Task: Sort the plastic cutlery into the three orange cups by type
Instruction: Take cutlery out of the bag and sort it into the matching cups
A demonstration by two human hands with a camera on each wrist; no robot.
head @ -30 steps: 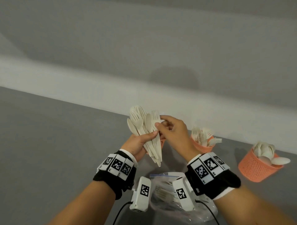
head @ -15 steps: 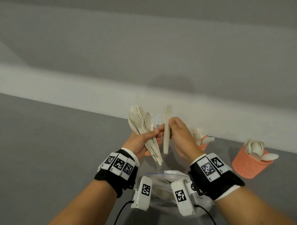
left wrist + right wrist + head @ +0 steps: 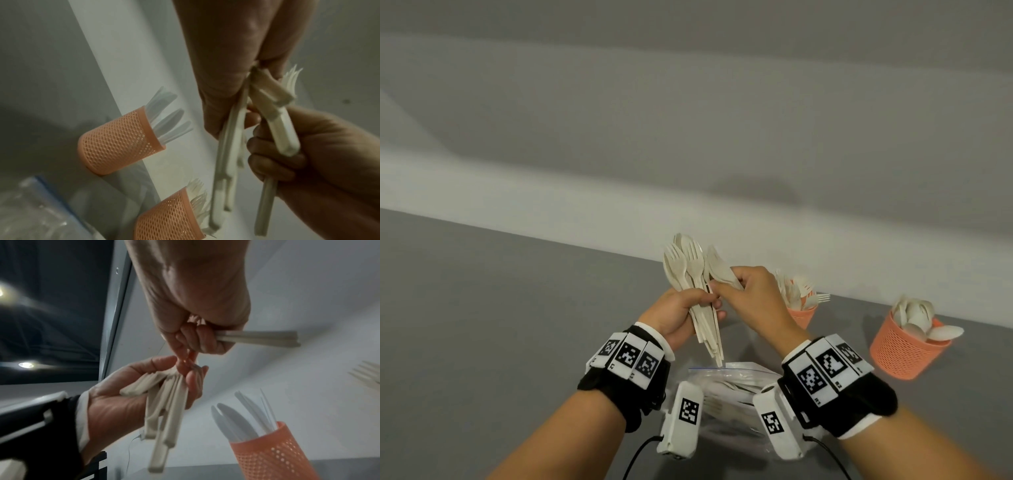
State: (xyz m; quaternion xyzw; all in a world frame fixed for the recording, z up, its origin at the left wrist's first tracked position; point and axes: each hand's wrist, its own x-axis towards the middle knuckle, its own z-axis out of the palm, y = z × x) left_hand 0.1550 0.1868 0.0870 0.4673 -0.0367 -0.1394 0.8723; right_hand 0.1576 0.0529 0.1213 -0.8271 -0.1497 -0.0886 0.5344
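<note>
My left hand (image 3: 702, 303) grips a fanned bundle of cream plastic cutlery (image 3: 688, 270), heads up, above the grey table. My right hand (image 3: 724, 289) touches the bundle's right side. Its curled fingers hold a few cream pieces (image 3: 257, 338), and its thumb and forefinger pinch at the bundle (image 3: 170, 402). Three orange mesh cups stand behind. The fork cup (image 3: 803, 313) is just right of my hands, and the spoon cup (image 3: 900, 356) is farther right. The knife cup (image 3: 271, 454) is hidden behind my hands in the head view.
A clear zip bag (image 3: 729, 387) with more cutlery lies on the table under my wrists. A pale wall ledge (image 3: 551, 205) runs along the table's far edge. Bare grey tabletop (image 3: 500, 308) stretches to the left.
My right hand drew a fork out of the bundle and held it upright. Now it is back against the bundle, still holding pieces in its curled fingers. The left hand stayed put.
</note>
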